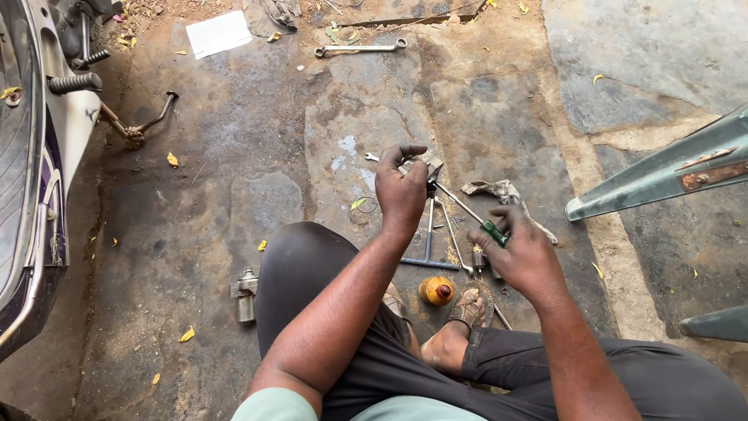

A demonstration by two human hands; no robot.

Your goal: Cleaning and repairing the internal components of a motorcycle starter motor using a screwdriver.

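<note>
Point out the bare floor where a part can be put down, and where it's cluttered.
Bare: the stained concrete between the scooter and the left hand, and the grey slab above the metal rail. Crowded: around the right hand, with its screwdriver, the T-wrench, rag and orange bottle.

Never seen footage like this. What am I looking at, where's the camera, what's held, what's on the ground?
There is one picture, from a camera worn on a person's head, looking down at their own arms and legs as they sit on a stained concrete floor. No machine does the work: just two bare hands. The left hand grips a small metal part. The right hand holds a green-handled screwdriver whose tip reaches that part. On the floor lie a T-handle wrench, an orange-capped bottle, a small metal cylinder, a spanner, a rag and a white paper. A scooter stands at the left edge.
</note>
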